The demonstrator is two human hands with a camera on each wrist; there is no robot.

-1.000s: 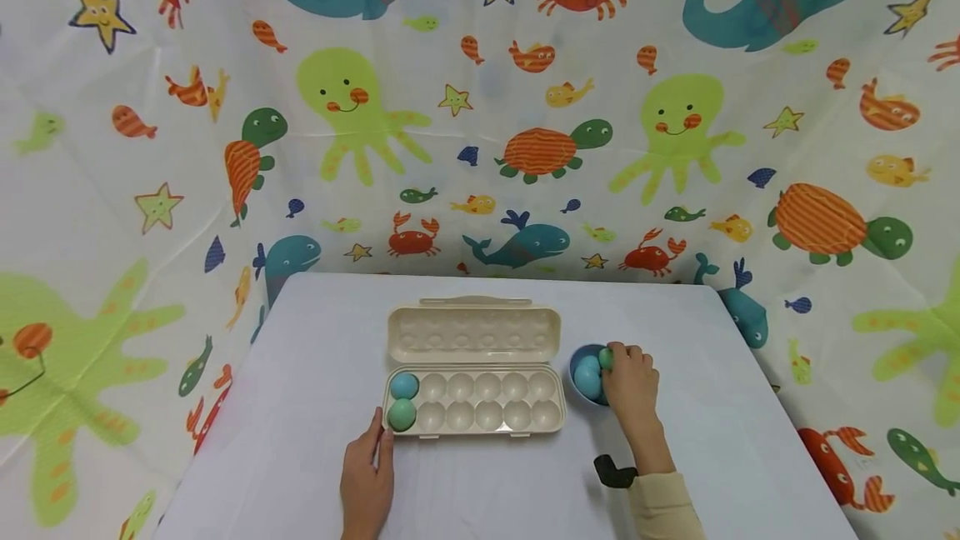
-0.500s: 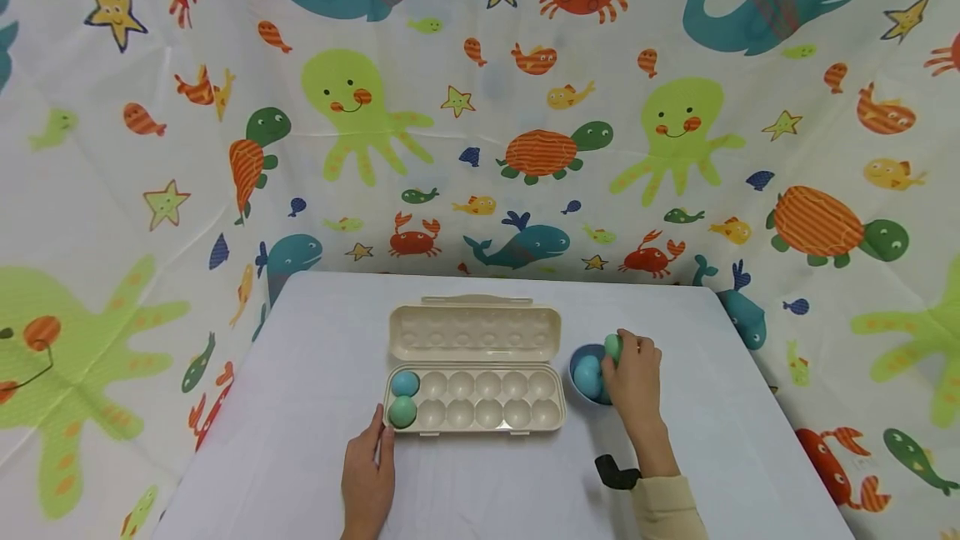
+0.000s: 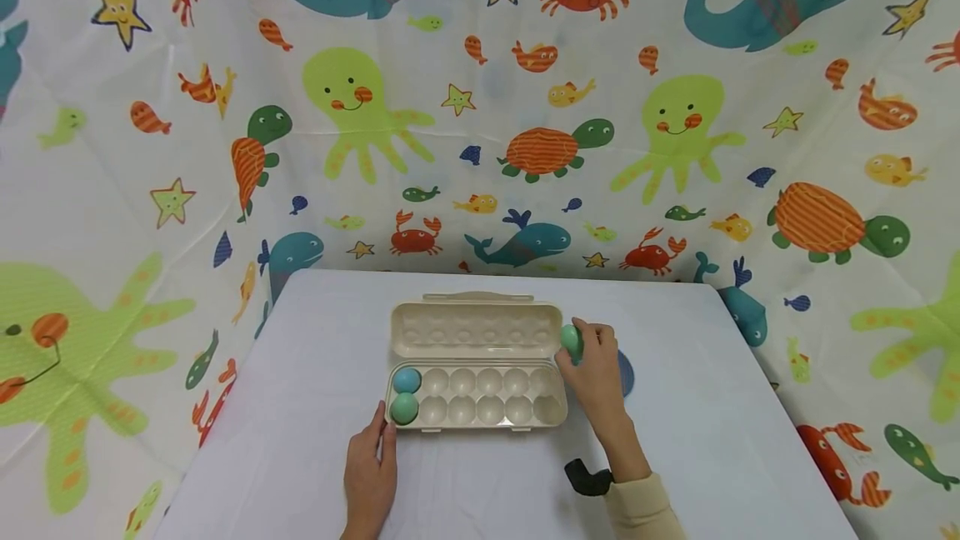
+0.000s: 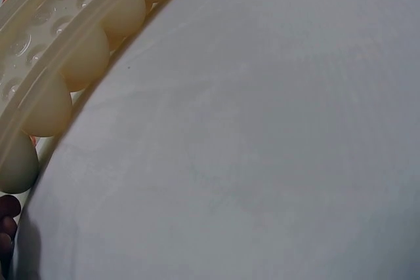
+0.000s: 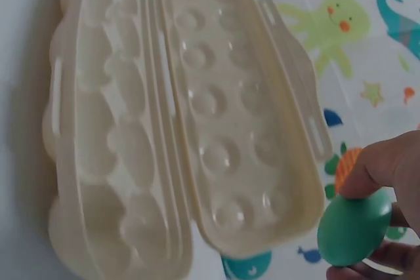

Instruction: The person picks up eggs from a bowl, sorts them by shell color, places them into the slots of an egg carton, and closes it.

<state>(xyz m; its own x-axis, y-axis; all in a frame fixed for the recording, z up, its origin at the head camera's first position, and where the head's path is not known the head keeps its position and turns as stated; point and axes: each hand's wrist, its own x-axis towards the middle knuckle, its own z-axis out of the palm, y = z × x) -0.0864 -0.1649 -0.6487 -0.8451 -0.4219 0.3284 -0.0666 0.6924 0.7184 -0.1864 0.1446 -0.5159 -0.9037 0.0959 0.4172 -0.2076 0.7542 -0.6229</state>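
Observation:
An open cream egg carton point(image 3: 490, 394) lies mid-table, its lid point(image 3: 476, 328) folded back. A blue egg point(image 3: 407, 379) and a green egg point(image 3: 404, 408) fill the two pockets at its left end. My left hand point(image 3: 370, 469) holds the carton's front left corner between thumb and fingers; only its fingertips point(image 4: 9, 218) show in the left wrist view. Beyond the carton's right end, my right hand point(image 3: 596, 377) pinches another green egg point(image 3: 572, 342) close to the lid's right edge. The right wrist view shows this egg point(image 5: 353, 227) between thumb and fingers.
A blue bowl point(image 3: 626, 373) stands right of the carton, mostly hidden behind my right hand. A white cloth point(image 3: 465, 490) covers the table. Behind it hangs a curtain point(image 3: 450, 148) printed with sea animals. A black strap piece point(image 3: 587, 478) sticks out at my right wrist.
My right hand has lifted the green egg out of the bowl and carried it left toward the carton's right end. My left hand has stayed at the carton's corner.

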